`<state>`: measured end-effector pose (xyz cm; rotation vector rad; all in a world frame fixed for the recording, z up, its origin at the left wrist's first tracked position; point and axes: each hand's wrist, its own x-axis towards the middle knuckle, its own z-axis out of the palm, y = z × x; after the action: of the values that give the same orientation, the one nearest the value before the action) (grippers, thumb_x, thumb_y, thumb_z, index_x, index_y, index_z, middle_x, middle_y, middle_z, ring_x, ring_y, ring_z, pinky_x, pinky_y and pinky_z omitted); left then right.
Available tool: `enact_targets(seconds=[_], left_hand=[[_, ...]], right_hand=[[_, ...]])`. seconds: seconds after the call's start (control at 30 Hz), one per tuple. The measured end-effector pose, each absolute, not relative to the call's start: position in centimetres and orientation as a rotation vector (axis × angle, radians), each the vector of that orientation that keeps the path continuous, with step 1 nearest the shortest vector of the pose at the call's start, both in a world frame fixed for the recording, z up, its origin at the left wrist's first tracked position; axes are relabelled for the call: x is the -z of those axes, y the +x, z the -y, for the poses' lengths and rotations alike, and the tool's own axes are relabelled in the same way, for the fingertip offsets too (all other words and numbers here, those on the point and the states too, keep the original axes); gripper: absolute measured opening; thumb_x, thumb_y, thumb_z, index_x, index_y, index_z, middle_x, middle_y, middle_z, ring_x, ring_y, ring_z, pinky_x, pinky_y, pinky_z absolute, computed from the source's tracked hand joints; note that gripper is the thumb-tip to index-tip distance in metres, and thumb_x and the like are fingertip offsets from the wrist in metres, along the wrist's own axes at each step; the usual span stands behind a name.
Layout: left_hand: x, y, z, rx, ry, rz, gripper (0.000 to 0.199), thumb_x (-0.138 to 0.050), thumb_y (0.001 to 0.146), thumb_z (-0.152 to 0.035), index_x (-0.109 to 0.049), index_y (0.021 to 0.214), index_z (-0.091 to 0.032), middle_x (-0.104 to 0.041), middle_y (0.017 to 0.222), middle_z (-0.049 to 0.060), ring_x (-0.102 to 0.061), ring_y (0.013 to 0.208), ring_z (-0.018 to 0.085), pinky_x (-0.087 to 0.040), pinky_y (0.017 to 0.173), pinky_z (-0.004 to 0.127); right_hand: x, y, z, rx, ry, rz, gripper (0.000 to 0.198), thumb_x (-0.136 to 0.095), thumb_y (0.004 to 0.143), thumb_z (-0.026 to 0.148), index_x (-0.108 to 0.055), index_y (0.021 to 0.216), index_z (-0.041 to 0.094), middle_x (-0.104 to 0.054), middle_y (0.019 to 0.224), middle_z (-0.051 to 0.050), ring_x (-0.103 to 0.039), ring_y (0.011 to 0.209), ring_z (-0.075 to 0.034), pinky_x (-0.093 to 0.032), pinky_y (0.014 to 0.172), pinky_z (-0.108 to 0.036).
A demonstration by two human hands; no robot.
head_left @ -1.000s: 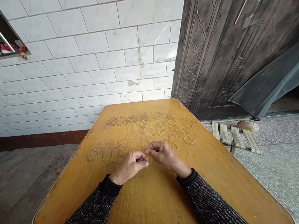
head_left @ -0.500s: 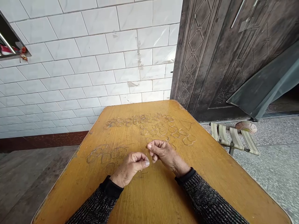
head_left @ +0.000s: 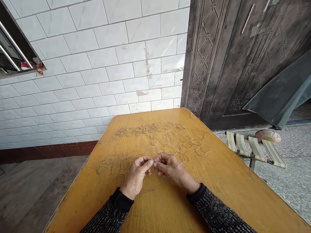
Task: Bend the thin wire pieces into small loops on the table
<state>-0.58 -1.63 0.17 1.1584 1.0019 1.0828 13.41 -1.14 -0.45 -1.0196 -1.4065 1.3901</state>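
Observation:
My left hand (head_left: 139,171) is closed in a pinch, thumb over forefinger, above the middle of the wooden table (head_left: 155,207). Its fingertips meet those of my right hand (head_left: 168,166), which is pinched as well. Between them they hold a thin wire (head_left: 150,151), whose loop shows faintly just beyond the fingertips; the rest of it is hidden by the fingers. To the left of my left hand lie several wire loops (head_left: 107,163). Past my right hand, more bent wire pieces (head_left: 172,139) are spread on the tabletop, some shaped like double rings.
A row of wire loops (head_left: 145,128) lies toward the table's far end, with a wire triangle (head_left: 198,133) at its right. A white tiled wall (head_left: 97,71) stands behind. To the right are a dark metal door (head_left: 218,64), a strapped stool (head_left: 255,149) and a ball (head_left: 268,136).
My hands have come together, fingertips now meeting. The left hand has risen slightly and the right has lowered. The whole view has shifted a little, showing more of the window at left.

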Motion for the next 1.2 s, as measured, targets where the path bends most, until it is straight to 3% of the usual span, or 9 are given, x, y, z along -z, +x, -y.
enact_targets(seconds=[0.27, 0.57, 0.9, 1.2], left_hand=[[-0.8, -1.0, 1.6, -1.077, 1.066, -1.008, 0.028, -0.068, 0.065, -0.036, -0.057, 0.079, -0.015, -0.052, 0.071, -0.001, -0.049, 0.062, 0.009, -0.039, 0.057, 0.021], [-0.6, -1.1, 1.4, -1.159, 0.949, -0.987, 0.025, -0.072, 0.059, -0.031, -0.056, 0.071, -0.015, -0.049, 0.065, -0.003, -0.048, 0.059, 0.008, -0.037, 0.053, 0.019], [-0.7, -1.1, 1.4, -1.093, 0.956, -0.948, 0.025, -0.072, 0.061, -0.030, -0.057, 0.072, -0.014, -0.048, 0.068, -0.003, -0.047, 0.059, 0.007, -0.036, 0.050, 0.019], [-0.9, -1.0, 1.6, -1.071, 0.969, -0.946, 0.025, -0.072, 0.060, -0.030, -0.056, 0.071, -0.014, -0.048, 0.066, -0.003, -0.048, 0.058, 0.007, -0.037, 0.052, 0.019]], right_hand=[[0.3, 13.4, 1.0, -1.303, -1.037, 1.372, 0.019, -0.060, 0.065, 0.032, -0.048, 0.064, 0.017, -0.046, 0.049, 0.006, -0.040, 0.039, -0.006, -0.030, 0.039, -0.019], [0.3, 13.6, 1.2, -1.162, -1.080, 1.475, 0.010, -0.053, 0.069, 0.023, -0.047, 0.064, 0.017, -0.042, 0.048, 0.007, -0.037, 0.041, -0.006, -0.030, 0.040, -0.018], [0.1, 14.0, 1.2, -1.116, -1.061, 1.548, 0.016, -0.053, 0.073, 0.028, -0.051, 0.063, 0.016, -0.041, 0.049, 0.006, -0.035, 0.043, -0.006, -0.029, 0.042, -0.019], [-1.3, 15.1, 1.3, -1.065, -1.139, 1.541, 0.029, -0.047, 0.078, 0.041, -0.050, 0.062, 0.017, -0.044, 0.049, 0.004, -0.041, 0.043, -0.008, -0.034, 0.043, -0.020]])
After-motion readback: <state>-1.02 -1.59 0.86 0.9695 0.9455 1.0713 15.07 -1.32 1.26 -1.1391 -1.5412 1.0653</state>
